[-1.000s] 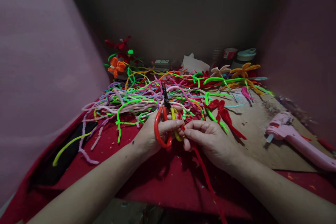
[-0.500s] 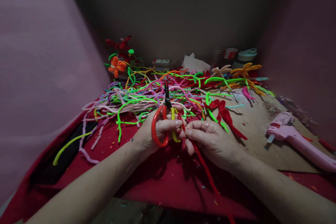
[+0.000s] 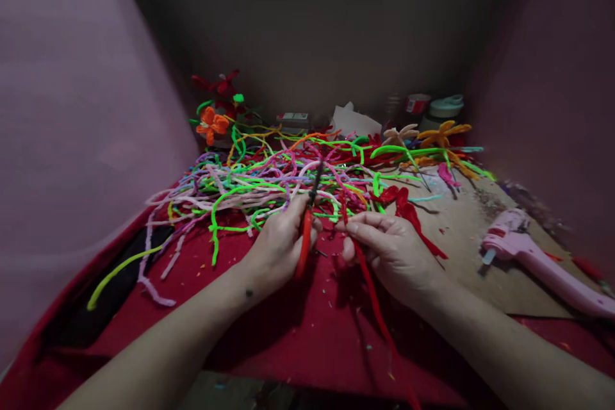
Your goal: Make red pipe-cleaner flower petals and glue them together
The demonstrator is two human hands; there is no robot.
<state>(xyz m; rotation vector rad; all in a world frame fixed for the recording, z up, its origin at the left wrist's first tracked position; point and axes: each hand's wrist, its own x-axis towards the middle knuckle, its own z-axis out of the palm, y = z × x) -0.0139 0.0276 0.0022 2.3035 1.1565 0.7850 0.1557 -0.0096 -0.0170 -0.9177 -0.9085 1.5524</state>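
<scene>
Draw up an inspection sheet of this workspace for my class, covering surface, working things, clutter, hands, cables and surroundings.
Surface: red cloth, scraps scattered on it; brown board at the right.
Job's things: orange-handled scissors; red pipe cleaner.
Clutter: tangled multicoloured pipe cleaners; pink glue gun on the board.
Hands: left hand gripping the scissors; right hand pinching the red pipe cleaner.
Cables: nothing seen.
Surroundings: pink wall at left, dark wall behind.

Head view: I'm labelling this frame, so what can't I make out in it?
All in the head view:
Orange-red-handled scissors with dark blades: blur hides whether the blades are parted.
Long fuzzy red strip: the right hand covers part; the bottom edge cuts off its lower end.
Pink plastic glue gun: handle cut off by the right edge.
</scene>
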